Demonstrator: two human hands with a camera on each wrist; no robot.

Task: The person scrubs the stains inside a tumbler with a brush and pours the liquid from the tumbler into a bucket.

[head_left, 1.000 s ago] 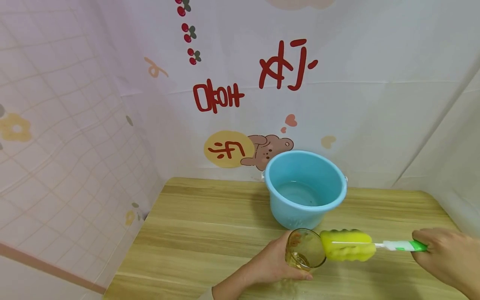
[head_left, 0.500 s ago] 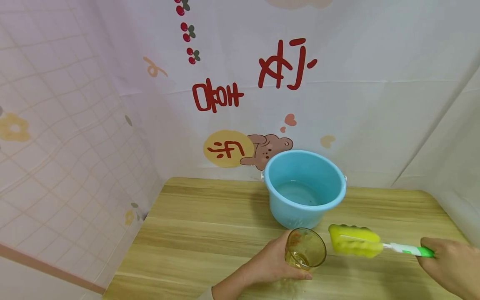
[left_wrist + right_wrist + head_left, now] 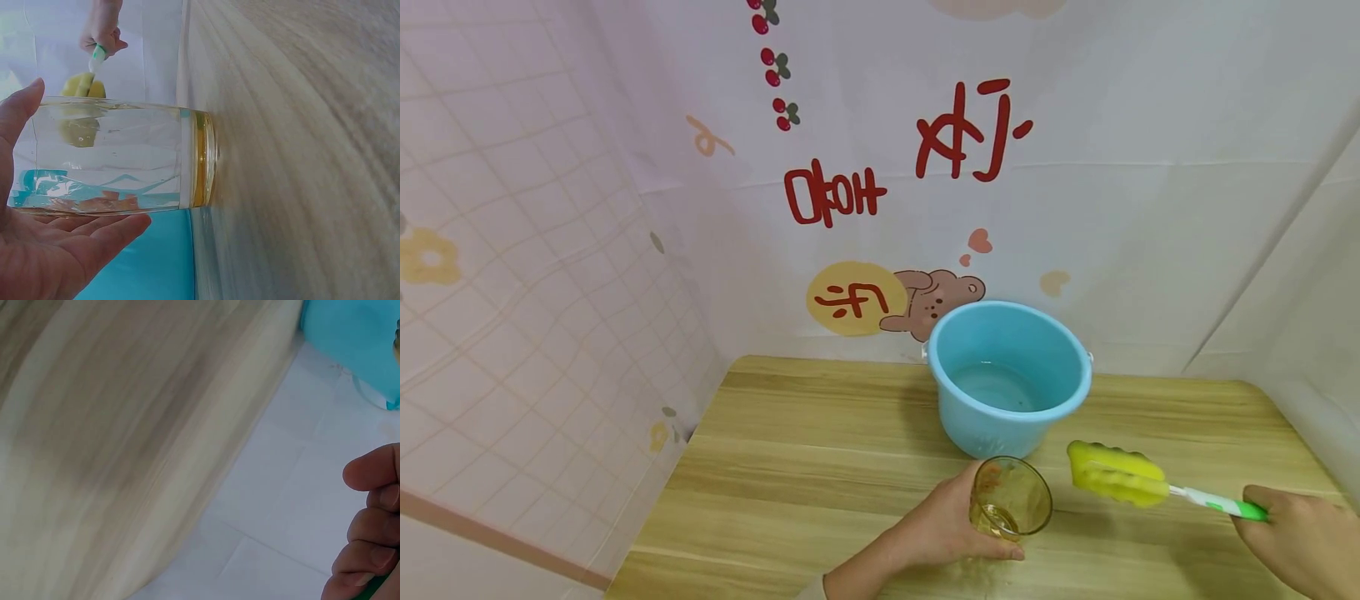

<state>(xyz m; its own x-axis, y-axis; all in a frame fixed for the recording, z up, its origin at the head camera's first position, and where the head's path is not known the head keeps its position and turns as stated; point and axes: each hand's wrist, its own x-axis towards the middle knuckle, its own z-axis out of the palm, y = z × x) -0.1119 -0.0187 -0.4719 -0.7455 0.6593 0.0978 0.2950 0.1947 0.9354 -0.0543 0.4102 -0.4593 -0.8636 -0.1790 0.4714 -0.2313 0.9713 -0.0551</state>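
Note:
My left hand (image 3: pixel 951 525) holds a clear amber-tinted drinking glass (image 3: pixel 1013 500), thumb on the near side and fingers behind it. In the left wrist view the glass (image 3: pixel 119 156) has its base on or very close to the tabletop. My right hand (image 3: pixel 1300 533) grips the green-and-white handle of a sponge bottle brush (image 3: pixel 1116 475). Its yellow, ridged sponge head hangs in the air right of the glass, apart from it. Curled fingers of the right hand (image 3: pixel 375 531) show in the right wrist view, with the brush mostly out of sight.
A light blue bucket (image 3: pixel 992 433) with a little water at its bottom stands behind the glass. The wood-grain table (image 3: pixel 790 467) meets a white cloth backdrop (image 3: pixel 1120 208) with red characters and a bear print. A grid-patterned cloth (image 3: pixel 550 208) hangs at left.
The brush has moved right and slightly away from me, from beside the glass rim to clear of it. My left hand and the glass have stayed put.

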